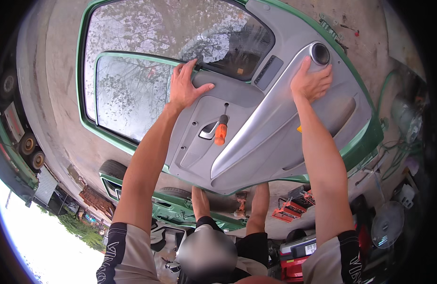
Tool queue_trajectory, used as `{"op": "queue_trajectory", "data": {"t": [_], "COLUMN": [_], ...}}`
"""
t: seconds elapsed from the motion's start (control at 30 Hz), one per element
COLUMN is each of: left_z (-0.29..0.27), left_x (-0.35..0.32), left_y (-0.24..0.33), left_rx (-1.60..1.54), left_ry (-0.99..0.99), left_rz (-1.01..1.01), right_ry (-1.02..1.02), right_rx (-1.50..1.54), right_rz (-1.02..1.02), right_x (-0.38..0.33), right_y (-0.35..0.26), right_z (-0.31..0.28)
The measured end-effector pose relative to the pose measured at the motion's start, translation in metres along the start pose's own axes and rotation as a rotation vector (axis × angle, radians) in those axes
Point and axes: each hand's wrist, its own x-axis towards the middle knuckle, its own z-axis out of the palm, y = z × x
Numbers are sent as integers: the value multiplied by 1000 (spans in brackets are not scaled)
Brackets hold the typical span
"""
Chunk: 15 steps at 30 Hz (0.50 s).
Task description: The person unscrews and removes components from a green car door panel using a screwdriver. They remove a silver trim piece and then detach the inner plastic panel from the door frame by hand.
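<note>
A green vehicle door [365, 137] lies before me with its grey inner trim panel [256, 161] facing up. My left hand [183, 87] rests on the panel's upper edge beside the window glass [133, 94], fingers stretched and thumb apart. Farther right, my right hand [313, 83] lies on the panel just below a round black air vent or speaker [319, 53]. Its thumb touches the silver trim strip [256, 128] and its fingers are bent but loose. Between my hands, a screwdriver [221, 134] with an orange handle lies by the inner door handle [209, 130].
My bare legs are below the door's near edge, with an orange drill [241, 204] between them. Red tool trays [292, 208] sit to the right. A green hose [393, 158] curls at the far right. Another green door [180, 208] lies nearer, and a truck [24, 142] stands at left.
</note>
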Motion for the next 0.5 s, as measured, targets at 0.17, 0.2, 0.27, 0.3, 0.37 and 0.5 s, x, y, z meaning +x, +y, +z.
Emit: {"op": "queue_trajectory", "data": {"t": [0.17, 0.2, 0.27, 0.3, 0.37, 0.5], "left_z": [-3, -4, -2, -1, -1, -4], "left_x": [22, 23, 26, 27, 26, 25], "left_y": [-10, -10, -9, -7, -6, -5], "left_rx": [-17, -66, -120, -187, -253, -289], "left_ry": [-162, -183, -201, -197, -196, -153], "left_rz": [67, 38, 12, 2, -10, -51], "right_ry": [-4, -7, 5, 6, -9, 12], "right_rx": [2, -1, -8, -11, -9, -22], "right_rz": [15, 16, 17, 16, 26, 11], "right_x": [-1, -2, 1, 2, 1, 1], "right_y": [-8, -7, -5, -5, -6, -8], "right_z": [1, 3, 4, 4, 2, 4]}}
